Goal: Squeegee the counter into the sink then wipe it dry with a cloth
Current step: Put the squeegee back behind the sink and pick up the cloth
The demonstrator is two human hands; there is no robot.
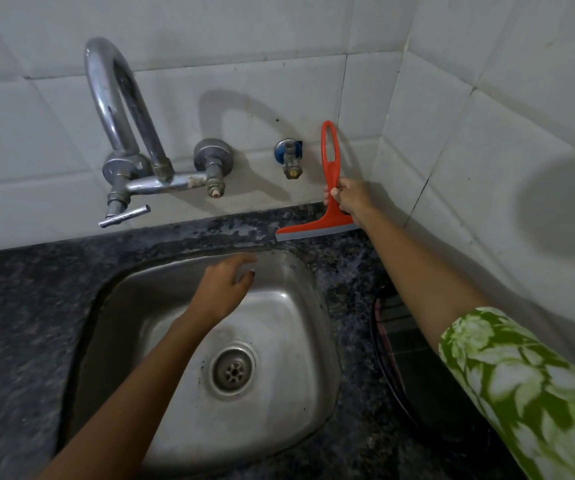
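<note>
An orange squeegee [330,161] with a grey rubber blade stands upright at the back of the dark granite counter [9,306], its blade resting on the strip behind the sink near the corner. My right hand [350,197] grips its handle low down. My left hand [222,289] hovers over the steel sink [279,403] with fingers spread, holding nothing. The drain [233,371] sits in the basin's middle.
A chrome tap [119,133] with a curved spout is mounted on the white tiled wall, its lever sticking out over the counter's back edge. A small brass valve [291,161] is beside the squeegee. A dark, folded cloth-like thing [393,327] lies right of the sink.
</note>
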